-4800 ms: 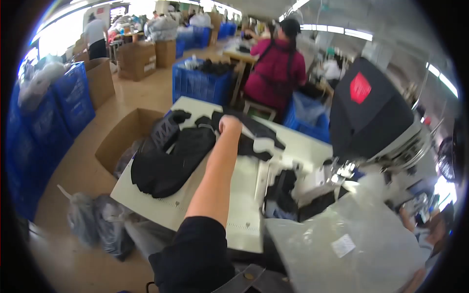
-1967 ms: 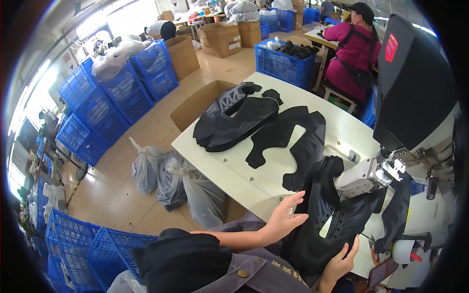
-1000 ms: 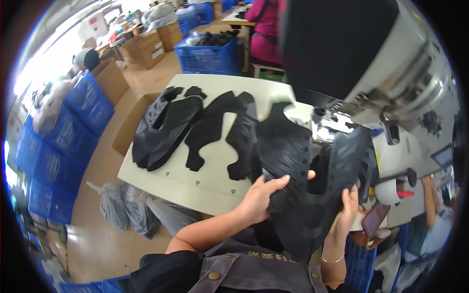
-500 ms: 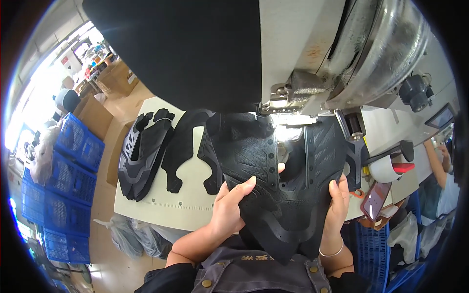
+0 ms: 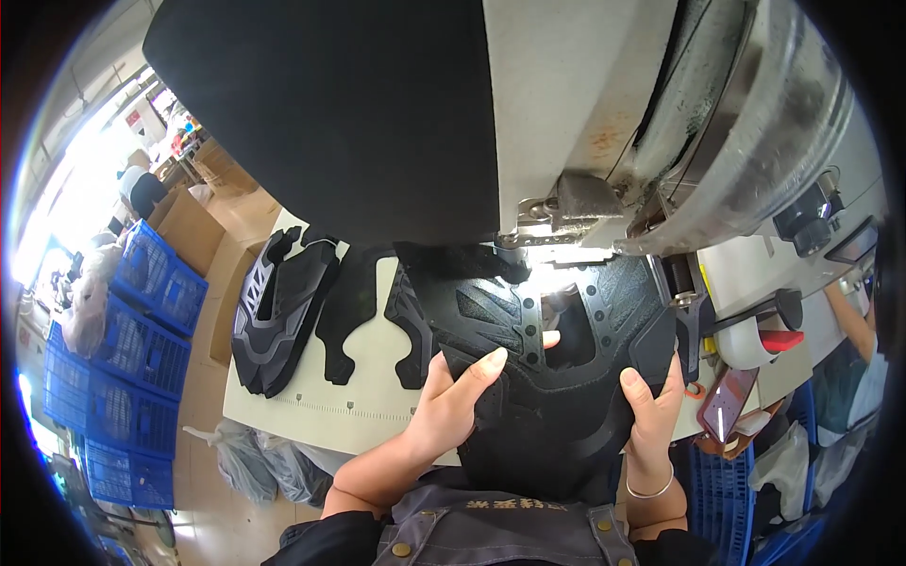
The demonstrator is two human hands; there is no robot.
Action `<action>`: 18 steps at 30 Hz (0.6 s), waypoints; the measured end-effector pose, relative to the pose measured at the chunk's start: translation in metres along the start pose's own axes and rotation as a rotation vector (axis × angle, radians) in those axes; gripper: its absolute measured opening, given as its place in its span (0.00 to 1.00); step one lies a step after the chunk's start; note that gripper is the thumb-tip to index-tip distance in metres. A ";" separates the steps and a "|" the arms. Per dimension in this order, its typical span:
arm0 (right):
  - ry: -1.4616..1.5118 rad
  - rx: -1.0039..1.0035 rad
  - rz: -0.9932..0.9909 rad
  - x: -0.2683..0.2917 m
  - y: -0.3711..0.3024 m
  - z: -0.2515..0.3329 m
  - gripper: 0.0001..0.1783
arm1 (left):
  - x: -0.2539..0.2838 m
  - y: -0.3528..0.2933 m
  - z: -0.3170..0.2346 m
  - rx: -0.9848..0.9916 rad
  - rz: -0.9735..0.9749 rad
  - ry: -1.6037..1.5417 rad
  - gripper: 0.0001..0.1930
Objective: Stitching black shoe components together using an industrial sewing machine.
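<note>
A black shoe upper (image 5: 557, 401) with rows of eyelet holes and slanted grey-edged shapes lies under the head of the sewing machine (image 5: 564, 241). My left hand (image 5: 453, 396) grips its left side, thumb on top, with a fingertip showing in the central opening. On the opposite side my right hand (image 5: 651, 406) pinches the edge, thumb on top and fingers at the rim. The upper's near end hangs toward my apron. The lit machine head hides its far end.
Left on the table are a stack of grey-and-black shoe uppers (image 5: 278, 325) and a black cut piece (image 5: 351, 307). Right are a phone (image 5: 727, 396) and a red-and-white object (image 5: 755, 335). Blue crates (image 5: 142, 325) stand at the left; another person's arm (image 5: 849, 316) shows far right.
The upper has shifted between my hands and its slanted shapes show more plainly. Both hands keep hold, with the right thumb slightly farther left and lower. The whole view has tilted slightly.
</note>
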State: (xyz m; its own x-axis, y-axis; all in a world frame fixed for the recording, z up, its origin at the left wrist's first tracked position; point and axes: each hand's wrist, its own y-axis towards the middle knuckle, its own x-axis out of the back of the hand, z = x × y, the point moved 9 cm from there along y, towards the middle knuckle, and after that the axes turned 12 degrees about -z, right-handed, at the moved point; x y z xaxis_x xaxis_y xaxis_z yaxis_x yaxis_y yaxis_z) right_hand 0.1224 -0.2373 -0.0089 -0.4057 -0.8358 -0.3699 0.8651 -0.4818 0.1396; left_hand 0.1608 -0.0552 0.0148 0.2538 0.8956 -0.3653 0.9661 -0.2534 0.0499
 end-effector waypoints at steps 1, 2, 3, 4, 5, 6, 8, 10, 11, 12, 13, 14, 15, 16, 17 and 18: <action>0.013 0.001 -0.012 0.001 0.000 0.000 0.24 | 0.000 0.000 0.001 0.008 -0.012 -0.009 0.19; 0.012 -0.001 -0.011 0.001 -0.001 -0.001 0.24 | 0.000 0.000 0.002 0.017 -0.024 -0.018 0.18; -0.004 0.024 -0.024 0.002 -0.001 0.001 0.22 | 0.000 -0.001 0.002 0.018 -0.026 -0.019 0.18; -0.021 0.048 -0.036 0.004 -0.001 0.002 0.21 | -0.001 -0.002 0.002 0.044 -0.026 -0.084 0.16; -0.024 0.048 -0.034 0.007 0.000 0.001 0.21 | -0.002 -0.002 0.003 0.069 -0.026 -0.152 0.15; -0.050 0.072 -0.004 0.008 0.000 0.000 0.22 | -0.002 -0.002 0.003 0.069 -0.026 -0.155 0.15; -0.079 0.096 0.028 0.008 0.000 0.002 0.23 | 0.000 -0.003 0.003 0.044 -0.013 -0.060 0.13; -0.052 0.057 0.021 0.008 0.001 0.001 0.21 | 0.014 -0.004 0.012 0.010 -0.118 0.006 0.11; -0.054 0.058 0.019 0.009 0.002 0.000 0.21 | 0.024 -0.004 0.014 -0.019 -0.218 0.075 0.08; -0.072 0.080 0.033 0.008 0.004 0.001 0.21 | 0.023 -0.004 0.014 -0.018 -0.216 0.074 0.08; -0.090 0.103 0.048 0.007 0.004 0.003 0.20 | 0.024 -0.004 0.010 -0.054 -0.243 0.063 0.07; -0.092 0.101 0.047 0.008 0.005 0.002 0.20 | 0.024 -0.004 0.007 -0.089 -0.273 0.050 0.05; -0.097 0.101 0.045 0.007 0.005 0.003 0.19 | 0.022 -0.004 0.009 -0.086 -0.273 0.049 0.05; -0.101 0.101 0.043 0.007 0.005 0.003 0.19 | 0.025 -0.006 -0.003 -0.237 -0.349 0.154 0.06; -0.104 0.099 0.042 0.006 0.005 0.004 0.19 | 0.027 -0.010 -0.015 -0.387 -0.424 0.259 0.07; -0.121 0.100 0.035 0.005 0.006 0.006 0.18 | 0.026 -0.009 -0.013 -0.384 -0.424 0.258 0.07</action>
State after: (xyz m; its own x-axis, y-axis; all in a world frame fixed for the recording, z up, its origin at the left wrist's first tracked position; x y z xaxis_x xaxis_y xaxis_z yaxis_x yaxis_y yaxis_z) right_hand 0.1237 -0.2458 -0.0047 -0.4134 -0.8754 -0.2507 0.8481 -0.4703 0.2439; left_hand 0.1592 -0.0246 0.0173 -0.1987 0.9610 -0.1924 0.9214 0.2501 0.2973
